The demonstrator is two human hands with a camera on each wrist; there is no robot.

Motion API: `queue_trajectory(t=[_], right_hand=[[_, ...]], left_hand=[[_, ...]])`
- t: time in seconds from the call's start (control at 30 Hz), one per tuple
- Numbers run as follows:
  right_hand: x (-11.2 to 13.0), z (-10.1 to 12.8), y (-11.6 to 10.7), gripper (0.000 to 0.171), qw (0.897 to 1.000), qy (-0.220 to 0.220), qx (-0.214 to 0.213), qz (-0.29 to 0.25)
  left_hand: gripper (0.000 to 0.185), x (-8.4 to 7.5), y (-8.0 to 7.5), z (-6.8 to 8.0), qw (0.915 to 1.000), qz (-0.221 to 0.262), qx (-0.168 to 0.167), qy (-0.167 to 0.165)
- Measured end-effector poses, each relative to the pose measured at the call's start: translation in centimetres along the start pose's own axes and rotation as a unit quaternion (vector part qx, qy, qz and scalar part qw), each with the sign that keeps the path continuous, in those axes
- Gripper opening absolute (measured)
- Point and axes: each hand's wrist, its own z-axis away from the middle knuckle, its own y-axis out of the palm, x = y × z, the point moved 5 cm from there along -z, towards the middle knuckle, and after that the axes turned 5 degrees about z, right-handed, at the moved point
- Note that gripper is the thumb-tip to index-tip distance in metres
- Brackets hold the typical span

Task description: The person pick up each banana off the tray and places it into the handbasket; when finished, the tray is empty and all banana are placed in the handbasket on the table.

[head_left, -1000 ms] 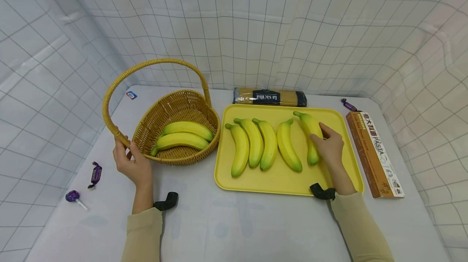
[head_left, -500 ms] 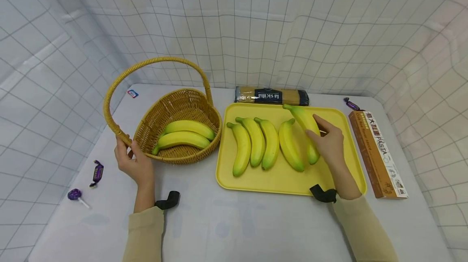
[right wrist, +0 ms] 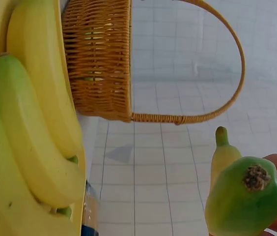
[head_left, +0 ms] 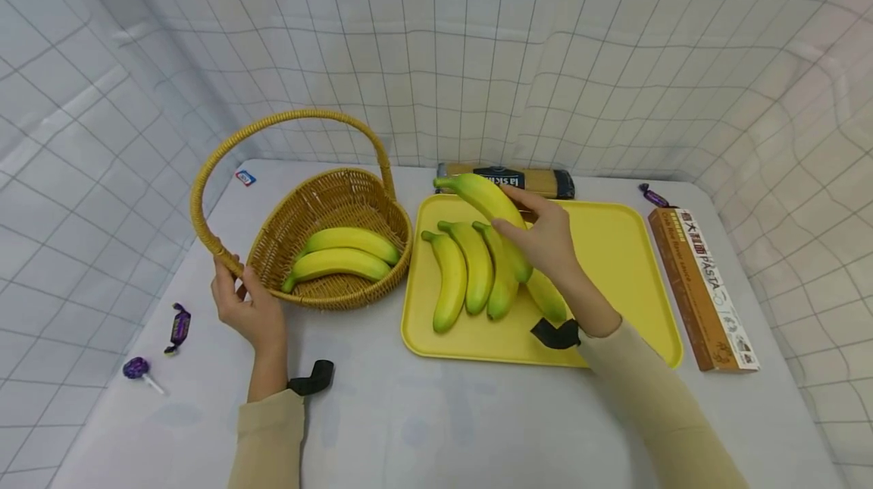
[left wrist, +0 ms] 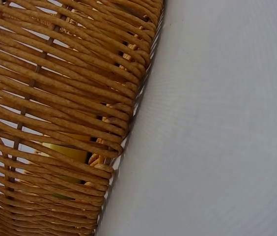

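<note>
My right hand (head_left: 546,240) grips a yellow banana (head_left: 487,205) lifted above the yellow tray (head_left: 614,261), its green tip pointing left toward the basket. In the right wrist view the held banana (right wrist: 241,194) shows end on. Several more bananas (head_left: 470,273) lie side by side on the tray's left half. My left hand (head_left: 247,307) holds the base of the wicker basket's handle (head_left: 218,250). The wicker basket (head_left: 334,201) has two bananas (head_left: 341,254) in it. The left wrist view shows only the basket's woven wall (left wrist: 60,113) and the table.
A dark spaghetti packet (head_left: 505,180) lies behind the tray. A long pasta box (head_left: 699,288) sits right of the tray, with a purple candy (head_left: 651,195) behind it. Two purple sweets (head_left: 179,326) lie at the table's left, a small wrapper (head_left: 245,178) at the back left.
My right hand has lifted the rightmost banana off the tray and carried it left and up, over the other bananas. The left hand and basket have stayed put.
</note>
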Motion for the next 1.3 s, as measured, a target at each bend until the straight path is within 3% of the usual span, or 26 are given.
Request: queue_trajectory(t=[0.33,0.63,0.77,0.93,1.2,1.3], right_hand=[[4.1,-3.1,6.8,0.050,0.995,-0.091,0.036,-0.031],[6.9,-5.2,12.4,0.049,0.991,-0.122,0.059,-0.014],[7.9,-5.7,14.1,0.048,0.989,-0.128,0.067,-0.008],[8.6,-6.4,16.0,0.047,0.987,-0.141,0.071,0.007],[8.5,-7.3,18.5,0.048,0.984,-0.152,0.087,0.038],[8.1,-7.6,19.4,0.047,0.984,-0.138,0.105,0.049]], left_hand=[[0.043,-0.3,0.0,0.1,1.0000,0.007,0.000,0.007],[0.042,-3.2,0.1,0.6,0.9999,0.010,0.005,0.009],[0.041,-3.7,0.1,0.7,0.9998,0.014,0.006,0.014],[0.042,-3.3,0.2,0.7,0.9997,0.015,0.007,0.017],[0.043,-0.1,-0.1,0.1,0.9998,0.008,0.005,0.015],[0.042,-1.4,-0.1,0.3,0.9997,0.015,0.005,0.019]])
